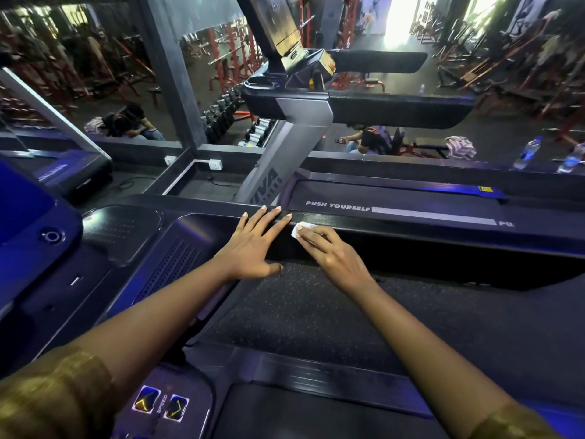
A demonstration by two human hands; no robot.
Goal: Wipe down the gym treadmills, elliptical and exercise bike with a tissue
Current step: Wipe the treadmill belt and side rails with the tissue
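My left hand point(253, 245) lies flat and open on the treadmill rail point(411, 231). My right hand point(335, 255) curls onto the tissue point(299, 230) just beside it. It's a tiny wad, so it could slip out mid-swipe.

tissue point(300, 230) on handrail point(411, 231), left hand point(253, 248) beside it
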